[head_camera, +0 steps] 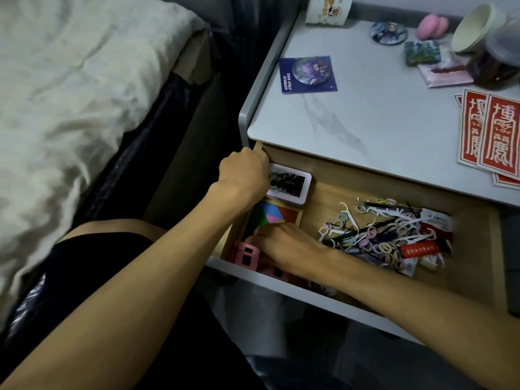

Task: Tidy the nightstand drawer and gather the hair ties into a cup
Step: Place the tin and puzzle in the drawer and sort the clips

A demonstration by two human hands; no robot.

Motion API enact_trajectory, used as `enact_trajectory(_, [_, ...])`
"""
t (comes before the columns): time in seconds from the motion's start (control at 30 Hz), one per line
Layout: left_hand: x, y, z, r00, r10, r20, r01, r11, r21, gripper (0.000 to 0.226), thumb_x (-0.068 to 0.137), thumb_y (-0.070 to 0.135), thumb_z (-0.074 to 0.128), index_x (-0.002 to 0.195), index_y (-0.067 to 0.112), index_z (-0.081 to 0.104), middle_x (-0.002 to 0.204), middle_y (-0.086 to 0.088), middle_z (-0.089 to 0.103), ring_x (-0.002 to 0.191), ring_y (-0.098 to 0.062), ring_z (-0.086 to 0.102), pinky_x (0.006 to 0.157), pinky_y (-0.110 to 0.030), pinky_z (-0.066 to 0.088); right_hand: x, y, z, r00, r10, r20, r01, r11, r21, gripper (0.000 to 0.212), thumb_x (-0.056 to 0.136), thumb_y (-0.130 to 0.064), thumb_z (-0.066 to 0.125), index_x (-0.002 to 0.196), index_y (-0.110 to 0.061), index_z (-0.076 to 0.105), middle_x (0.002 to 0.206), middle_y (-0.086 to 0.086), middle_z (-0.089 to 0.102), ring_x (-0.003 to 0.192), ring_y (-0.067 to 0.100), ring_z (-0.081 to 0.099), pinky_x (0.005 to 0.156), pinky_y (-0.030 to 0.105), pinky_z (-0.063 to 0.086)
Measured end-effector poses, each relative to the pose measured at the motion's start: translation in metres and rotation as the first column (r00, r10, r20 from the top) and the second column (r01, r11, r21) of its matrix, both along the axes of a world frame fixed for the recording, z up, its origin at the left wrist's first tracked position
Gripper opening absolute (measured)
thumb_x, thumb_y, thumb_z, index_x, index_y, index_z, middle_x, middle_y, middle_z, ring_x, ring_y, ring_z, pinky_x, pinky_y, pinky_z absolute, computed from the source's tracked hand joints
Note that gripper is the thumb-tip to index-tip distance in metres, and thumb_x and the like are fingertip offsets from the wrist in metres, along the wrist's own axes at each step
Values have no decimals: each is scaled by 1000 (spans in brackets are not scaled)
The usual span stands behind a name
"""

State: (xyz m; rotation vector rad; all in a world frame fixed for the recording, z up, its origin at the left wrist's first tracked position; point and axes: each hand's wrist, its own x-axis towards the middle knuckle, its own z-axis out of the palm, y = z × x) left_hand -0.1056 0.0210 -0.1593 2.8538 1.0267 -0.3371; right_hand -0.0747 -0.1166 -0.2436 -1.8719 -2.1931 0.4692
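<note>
Hair ties (385,243) heaped in the open drawer's (320,201) right half, pile spreading left to right, just right of the right hand (281,244), its fingers hidden on pink blocks (247,253), grip unclear, left hand (243,175) curled on a white tin (292,184), cup (472,26) on its side above, mouth facing left

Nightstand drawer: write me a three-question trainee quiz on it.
1. True or false: the hair ties lie in the left half of the drawer.
2. What is tangled among the hair ties? A) white floss picks B) coins C) keys
3. Which hand reaches over the pink pieces at the drawer's front-left corner?
Key: 1 false, they lie in the right half. 2 A. 3 the right hand.
</note>
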Motion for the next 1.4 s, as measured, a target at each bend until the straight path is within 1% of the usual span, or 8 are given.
enact_trajectory(0.13, [0, 2, -2, 1000, -10, 11, 10, 1000, -12, 26, 95, 20, 60, 115, 4, 57, 108, -14, 59, 97, -33, 61, 67, -36, 42, -3, 4, -2, 996, 2, -87, 3, 998, 57, 23, 86, -3, 66, 109, -7, 67, 92, 11, 64, 83, 30, 63, 62, 41, 53])
enact_trajectory(0.27, [0, 3, -4, 1000, -3, 17, 3, 1000, -5, 26, 95, 22, 61, 114, 4, 57, 105, -13, 59, 95, -31, 62, 66, -35, 43, -7, 5, 0, 970, -82, -230, 75, 996, -39, 20, 97, -6, 53, 113, -8, 64, 104, 10, 63, 96, 24, 58, 82, 44, 50])
enact_trajectory(0.47, [0, 1, -4, 1000, -2, -6, 2, 999, 33, 26, 96, 21, 59, 117, 5, 57, 109, -14, 59, 96, -31, 62, 66, -35, 42, -9, 12, 1, 979, -156, -135, 114, 955, -274, 35, 93, -15, 60, 127, -8, 60, 123, 16, 58, 111, 33, 54, 93, 43, 45])
enact_trajectory(0.77, [-3, -7, -1, 999, 19, -40, -15, 996, 90, 27, 98, 23, 55, 119, 6, 56, 113, -15, 59, 100, -33, 61, 68, -36, 36, 30, -19, 8, 899, -353, -258, 290, 923, -253, 36, 89, -22, 69, 124, -20, 61, 120, -1, 56, 107, 11, 56, 94, 28, 49])
enact_trajectory(0.97, [-1, -28, 1, 988, -94, 123, 61, 966, 251, 30, 93, 21, 58, 118, 5, 54, 121, -13, 54, 110, -32, 55, 66, -34, 33, 93, -84, 19, 953, -280, 117, 304, 890, -341, 38, 87, -51, 64, 123, -38, 60, 116, -9, 50, 112, 9, 45, 94, 34, 43])
enact_trajectory(1.07, [5, -37, -3, 951, -239, 195, 242, 970, 8, 36, 88, 31, 65, 116, 11, 57, 121, -11, 60, 112, -33, 57, 70, -35, 42, 97, -96, 21, 958, -223, 183, 274, 899, -341, 43, 87, -53, 62, 128, -39, 54, 122, -9, 44, 115, 8, 38, 99, 30, 38])
enact_trajectory(1.17, [10, -53, -14, 945, -327, 35, 319, 886, -337, 38, 86, 33, 69, 118, 13, 60, 114, -11, 66, 107, -33, 62, 84, -42, 53, 104, -106, 22, 957, -207, 203, 266, 907, -328, 42, 88, -51, 63, 126, -36, 56, 123, -9, 45, 115, 8, 39, 100, 28, 38])
enact_trajectory(1.4, [11, -93, -35, 887, -437, -149, 297, 788, -539, 37, 93, 17, 59, 130, 10, 53, 123, -13, 60, 110, -29, 60, 87, -35, 51, 125, -122, 29, 955, -280, 102, 298, 874, -383, 34, 88, -44, 67, 121, -38, 62, 113, -18, 43, 112, 3, 42, 96, 26, 41])
